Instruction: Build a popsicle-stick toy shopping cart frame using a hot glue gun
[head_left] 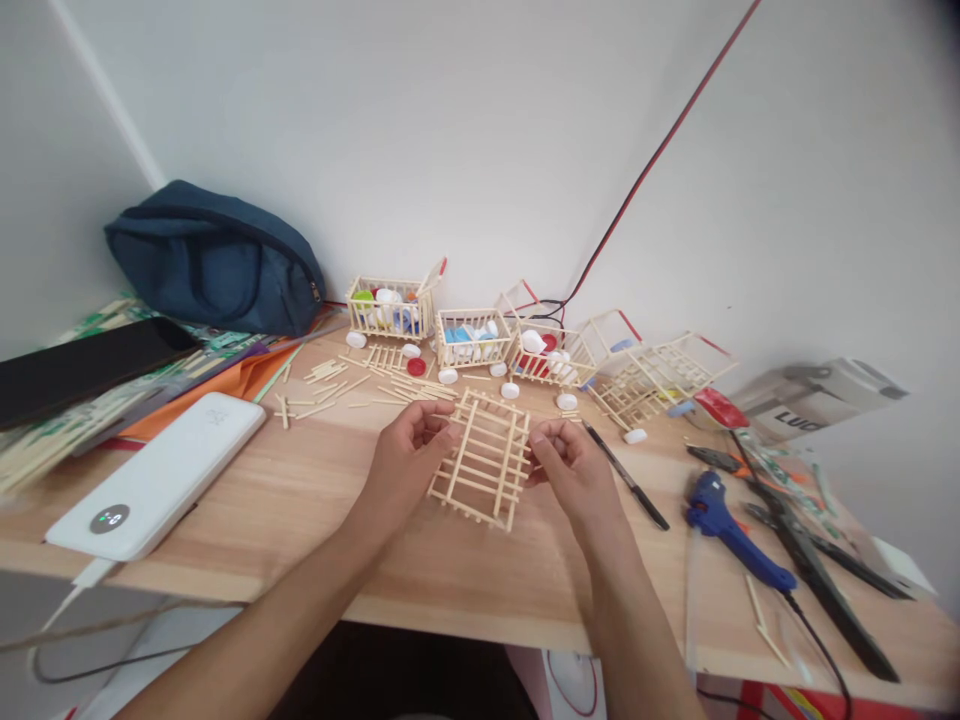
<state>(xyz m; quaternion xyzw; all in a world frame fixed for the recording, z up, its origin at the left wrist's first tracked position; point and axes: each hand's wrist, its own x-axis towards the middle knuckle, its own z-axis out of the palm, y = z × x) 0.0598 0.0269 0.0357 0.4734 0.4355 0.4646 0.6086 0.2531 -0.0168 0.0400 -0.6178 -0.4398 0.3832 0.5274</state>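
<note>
A small frame of thin wooden sticks [487, 455], built like a basket with crossing slats, is held just above the table. My left hand [416, 450] grips its left side between thumb and fingers. On the opposite side, my right hand [571, 465] pinches the edge; its fingertips are partly hidden behind the sticks. Behind the frame stand several miniature stick carts with white wheels, among them one cart [474, 345] with blue and white bits inside. Loose short sticks [322, 385] lie scattered to the left, near a red bottle cap [416, 367].
A white power bank [161, 475], a dark phone [90, 365] and a blue pouch [217, 260] occupy the left. Right of my hands lie a black pen [626, 475], a blue glue gun [739, 530] with its cord, and dark-handled tools [817, 580]. A wall closes off the back.
</note>
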